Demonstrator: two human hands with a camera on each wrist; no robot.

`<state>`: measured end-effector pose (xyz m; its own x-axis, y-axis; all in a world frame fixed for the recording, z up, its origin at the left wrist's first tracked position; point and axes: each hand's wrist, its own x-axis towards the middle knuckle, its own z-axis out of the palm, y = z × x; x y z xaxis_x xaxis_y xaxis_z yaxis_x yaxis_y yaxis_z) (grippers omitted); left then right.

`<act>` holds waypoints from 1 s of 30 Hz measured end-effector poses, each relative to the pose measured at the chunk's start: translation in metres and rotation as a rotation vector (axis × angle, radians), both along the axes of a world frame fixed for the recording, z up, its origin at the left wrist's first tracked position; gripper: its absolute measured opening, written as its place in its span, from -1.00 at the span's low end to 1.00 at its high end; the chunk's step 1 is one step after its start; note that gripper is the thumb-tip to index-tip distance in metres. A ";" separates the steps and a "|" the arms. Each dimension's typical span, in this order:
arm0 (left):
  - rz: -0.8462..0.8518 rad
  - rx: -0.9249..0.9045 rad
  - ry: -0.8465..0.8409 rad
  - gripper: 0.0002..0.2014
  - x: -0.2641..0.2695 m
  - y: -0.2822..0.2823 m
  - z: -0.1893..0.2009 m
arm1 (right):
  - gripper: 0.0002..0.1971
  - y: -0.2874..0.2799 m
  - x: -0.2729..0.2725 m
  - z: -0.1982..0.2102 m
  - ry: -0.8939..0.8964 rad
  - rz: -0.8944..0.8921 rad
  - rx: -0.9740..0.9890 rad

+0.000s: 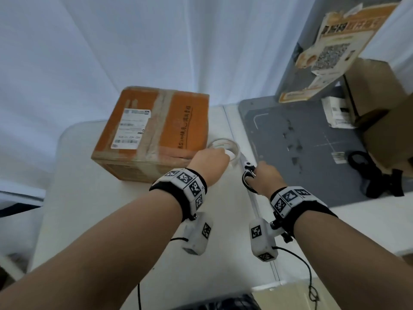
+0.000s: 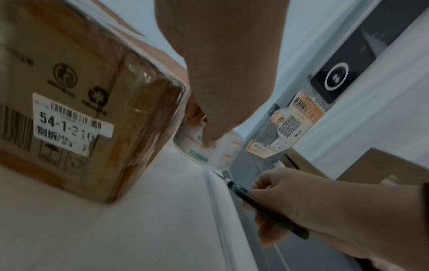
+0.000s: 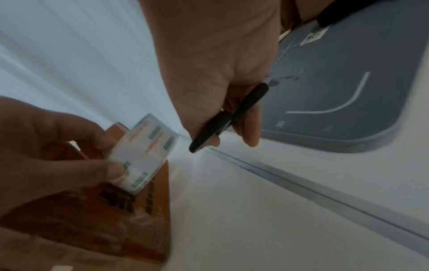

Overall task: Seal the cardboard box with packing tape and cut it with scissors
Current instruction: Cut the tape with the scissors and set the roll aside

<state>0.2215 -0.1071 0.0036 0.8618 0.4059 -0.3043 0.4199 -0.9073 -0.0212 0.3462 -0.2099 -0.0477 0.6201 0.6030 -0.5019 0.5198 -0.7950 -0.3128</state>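
An orange-brown cardboard box point(image 1: 154, 130) with a white shipping label and old clear tape stands on the white table point(image 1: 93, 215). Just right of it my left hand point(image 1: 212, 162) grips a clear roll of packing tape point(image 1: 225, 151). The roll point(image 3: 144, 152) has green and orange print, and my fingers point(image 3: 97, 165) pinch its rim. My right hand point(image 1: 268, 177) holds black-handled scissors point(image 1: 248, 175). Their handle point(image 3: 223, 121) lies across my curled fingers. The blades are hidden. The same box point(image 2: 76, 102) fills the left of the left wrist view.
A grey mat point(image 1: 301, 148) covers the table to the right, past a seam point(image 1: 252, 198). On it lie a black strap point(image 1: 368, 173) and a small white carton point(image 1: 337, 113). A printed poster point(image 1: 330, 52) leans behind, and a brown box point(image 1: 384, 113) stands at far right.
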 end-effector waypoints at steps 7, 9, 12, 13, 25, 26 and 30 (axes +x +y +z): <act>0.012 0.037 0.158 -0.70 0.015 -0.008 -0.035 | -0.63 -0.023 -0.002 -0.022 -0.124 0.160 -0.052; 0.007 0.040 0.195 -0.70 0.016 -0.013 -0.040 | -0.62 -0.024 -0.007 -0.028 -0.128 0.196 -0.036; 0.008 0.037 0.238 -0.70 0.013 -0.019 -0.046 | -0.61 -0.020 -0.013 -0.037 -0.098 0.172 -0.019; 0.005 0.034 0.251 -0.71 0.011 -0.020 -0.048 | -0.61 -0.018 -0.013 -0.040 -0.090 0.151 -0.020; -0.001 0.006 0.134 -0.74 -0.003 -0.018 -0.039 | -0.81 0.006 0.008 -0.033 -0.097 0.233 -0.027; -0.024 -0.008 0.060 -0.74 -0.005 -0.014 -0.033 | -0.80 0.010 0.009 -0.023 -0.112 0.208 0.021; -0.120 0.004 -0.369 -0.74 -0.034 0.011 0.003 | -0.75 0.037 -0.003 0.022 -0.113 0.193 0.384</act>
<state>0.1877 -0.0965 0.0065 0.9544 0.2962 0.0369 0.2909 -0.9507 0.1078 0.3433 -0.1731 -0.0254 0.5161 0.8426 -0.1541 0.6953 -0.5172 -0.4991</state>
